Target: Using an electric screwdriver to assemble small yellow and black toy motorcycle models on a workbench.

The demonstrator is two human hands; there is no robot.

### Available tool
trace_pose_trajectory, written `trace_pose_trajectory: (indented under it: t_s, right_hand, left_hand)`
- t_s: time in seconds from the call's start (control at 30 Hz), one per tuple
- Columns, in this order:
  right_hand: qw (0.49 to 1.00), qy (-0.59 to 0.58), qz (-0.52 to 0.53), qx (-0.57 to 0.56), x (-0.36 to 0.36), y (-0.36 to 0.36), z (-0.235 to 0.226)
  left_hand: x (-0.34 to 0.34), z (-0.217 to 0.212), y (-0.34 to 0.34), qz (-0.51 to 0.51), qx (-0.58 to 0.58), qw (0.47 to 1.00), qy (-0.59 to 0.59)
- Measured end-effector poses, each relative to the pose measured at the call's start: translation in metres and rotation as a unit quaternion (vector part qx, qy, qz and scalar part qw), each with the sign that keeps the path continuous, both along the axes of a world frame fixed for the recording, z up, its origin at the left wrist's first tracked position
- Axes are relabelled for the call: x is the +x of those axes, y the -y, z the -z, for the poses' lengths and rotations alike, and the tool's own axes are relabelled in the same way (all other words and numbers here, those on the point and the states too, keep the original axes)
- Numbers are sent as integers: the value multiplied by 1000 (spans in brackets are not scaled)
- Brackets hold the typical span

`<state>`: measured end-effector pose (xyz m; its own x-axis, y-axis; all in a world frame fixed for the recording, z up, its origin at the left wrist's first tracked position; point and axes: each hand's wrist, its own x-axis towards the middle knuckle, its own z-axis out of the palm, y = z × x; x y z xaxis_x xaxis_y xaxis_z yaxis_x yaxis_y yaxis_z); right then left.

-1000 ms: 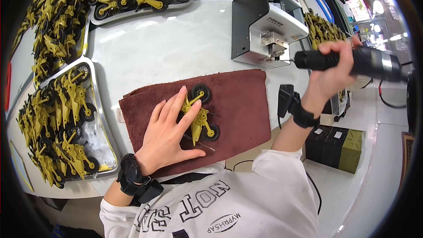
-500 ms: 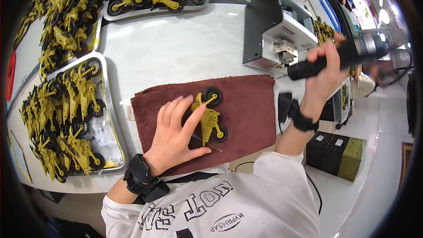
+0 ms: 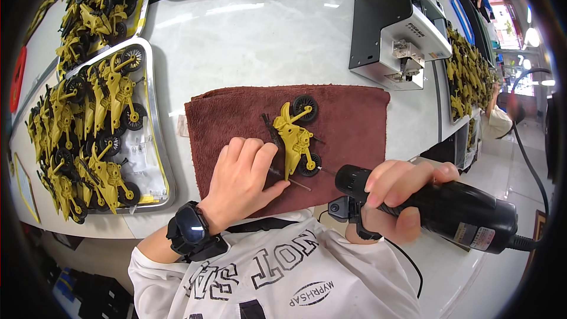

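Both hands work over a dark red towel [image 3: 348,119] spread on the white worktop [image 3: 248,41]. Left hand [image 3: 243,178] lies flat and open, fingers spread on the cloth, its thumb pressed against the rear of a yellow toy motorcycle [image 3: 293,137] that lies on its side near the towel's middle, black wheels at both ends. Right hand [image 3: 397,199] is closed around a black electric screwdriver [image 3: 437,205], whose thin bit points left and touches the toy by its lower wheel. A metal tray [image 3: 158,142] to the left holds many more yellow motorcycles [image 3: 94,124], and further trays of them sit along the far edge. A grey-and-white machine [image 3: 393,32] stands just beyond the towel.
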<state>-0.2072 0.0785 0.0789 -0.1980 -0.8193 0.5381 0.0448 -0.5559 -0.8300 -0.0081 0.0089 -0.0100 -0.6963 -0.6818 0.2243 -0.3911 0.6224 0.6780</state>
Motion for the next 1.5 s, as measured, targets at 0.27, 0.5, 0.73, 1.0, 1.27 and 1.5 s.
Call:
trace_pose_trajectory:
  t_s: [0.27, 0.5, 0.73, 1.0, 1.27, 1.5]
  right_hand:
    - [994, 10, 91, -57, 12, 8, 9]
    - [995, 46, 90, 8, 18, 3, 7]
    - [994, 41, 104, 7, 21, 4, 11]
    - [991, 24, 133, 10, 24, 6, 12]
    - [995, 10, 94, 4, 22, 6, 16]
    - [999, -49, 0, -8, 12, 4, 24]
  left_hand:
    - [4, -7, 7, 44, 40, 998, -11]
    - [1, -3, 2, 23, 18, 999, -19]
    - [2, -2, -2, -18, -6, 1000, -8]
    - [-22, -22, 7, 30, -22, 995, 96]
    - [-18, -12, 10, 33, -11, 997, 74]
    - [-14, -3, 16, 53, 1, 997, 60]
